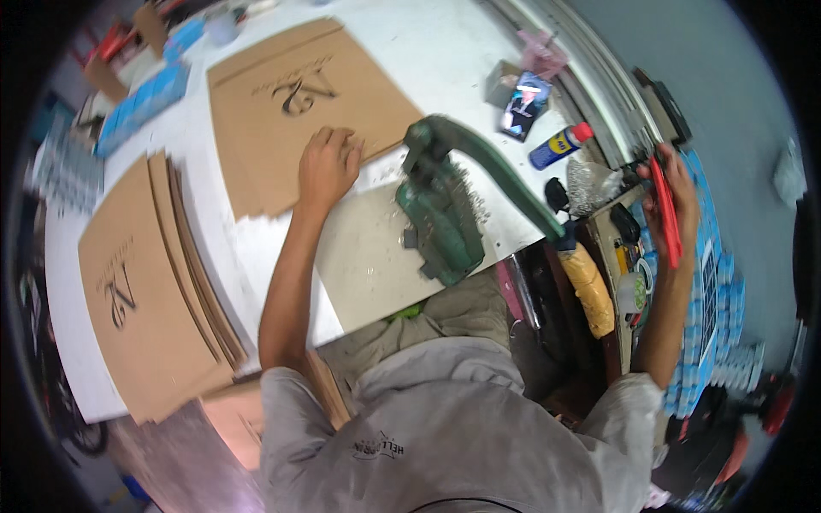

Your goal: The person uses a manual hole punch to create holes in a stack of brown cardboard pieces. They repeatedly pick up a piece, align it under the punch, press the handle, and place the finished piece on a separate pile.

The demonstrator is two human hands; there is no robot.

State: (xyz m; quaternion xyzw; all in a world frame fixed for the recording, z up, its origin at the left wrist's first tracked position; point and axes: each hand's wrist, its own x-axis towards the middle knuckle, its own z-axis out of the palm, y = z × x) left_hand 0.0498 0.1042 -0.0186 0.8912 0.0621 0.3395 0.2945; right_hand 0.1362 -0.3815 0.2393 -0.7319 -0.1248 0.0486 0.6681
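My left hand rests flat, fingers curled, on a brown cardboard sheet with a dark printed logo, lying on the white table. Just right of that hand stands a green lever press with a long green handle ending in a yellow grip. My right hand is stretched out to the right, away from the table, and holds a red tool over a cluttered side shelf.
A stack of similar cardboard sheets lies at the table's left. A blue spray can with a red cap, a phone and small packets sit at the back right. Blue-and-white boxes are piled on the floor at right.
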